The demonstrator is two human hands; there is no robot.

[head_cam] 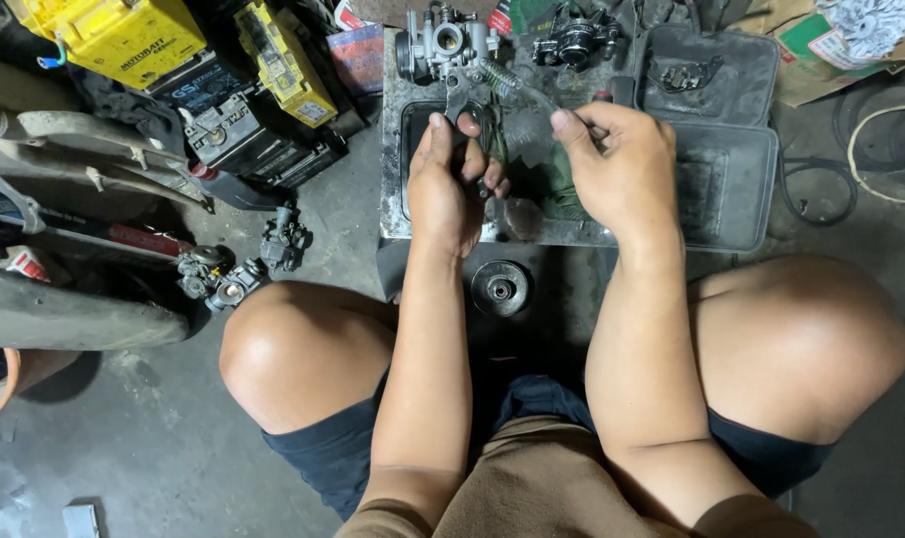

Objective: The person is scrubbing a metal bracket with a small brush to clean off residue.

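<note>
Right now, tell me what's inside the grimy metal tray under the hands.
The metal tray holds a green cloth; the left hand and right hand cover most of its bottom. A carburetor sits at its far edge.

Hard light falls from above and in front of you, shining off both knees and your forearms while your lap and the floor [153, 438] beneath sink into shadow. The grimy tray [532, 214] glints dully. Focus holds at centre; the corners bend and darken, and small parts there are perhaps slightly soft.
</note>
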